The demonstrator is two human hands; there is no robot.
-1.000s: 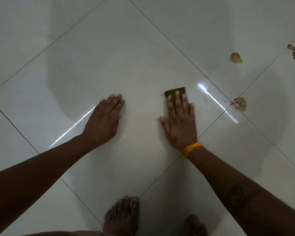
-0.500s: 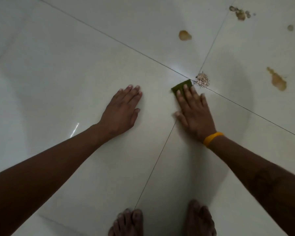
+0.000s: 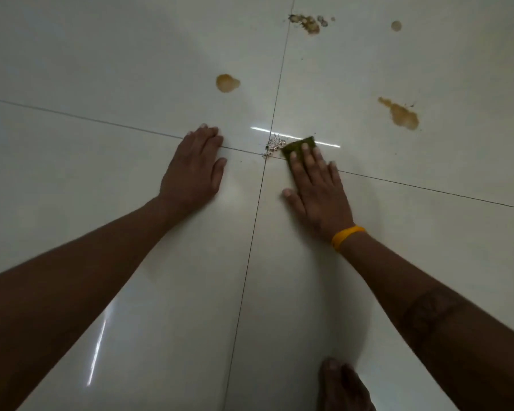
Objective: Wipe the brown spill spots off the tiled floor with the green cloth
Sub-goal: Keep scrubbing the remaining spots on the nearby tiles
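**Ana:** Head view, starting at the fingertips: what are the right hand's fingers point(image 3: 304, 161) doing?

**Ben:** They lie flat and close together, pressing the green cloth point(image 3: 298, 146) onto the tiled floor point(image 3: 131, 69). The right hand point(image 3: 318, 188) is spread palm-down, its thumb out to the side, so it pins the cloth rather than gripping it. A yellow wristband point(image 3: 347, 236) circles the wrist.

**Ana:** And the cloth itself?

**Ben:** Small, dark olive-green, only its far edge showing past the fingertips; the rest is hidden under the hand. It sits just right of where four tiles meet, touching a speckled, bubbly patch point(image 3: 275, 143) at that joint.

**Ana:** The other hand?

**Ben:** The left hand point(image 3: 195, 170) rests flat on the floor, fingers together, holding nothing, just left of the joint.

**Ana:** Other spills?

**Ben:** A round brown spot point(image 3: 227, 83) lies beyond the left hand, an elongated brown stain point(image 3: 401, 114) beyond the right, a crusty brown cluster point(image 3: 307, 22) at the top near the grout line, and a small faint dot point(image 3: 396, 25) further right.

**Ana:** Anything cut off?

**Ben:** A bare foot point(image 3: 344, 384) at the bottom edge is partly out of frame, dark and hard to make out. Both forearms run off the sides. No containers appear.
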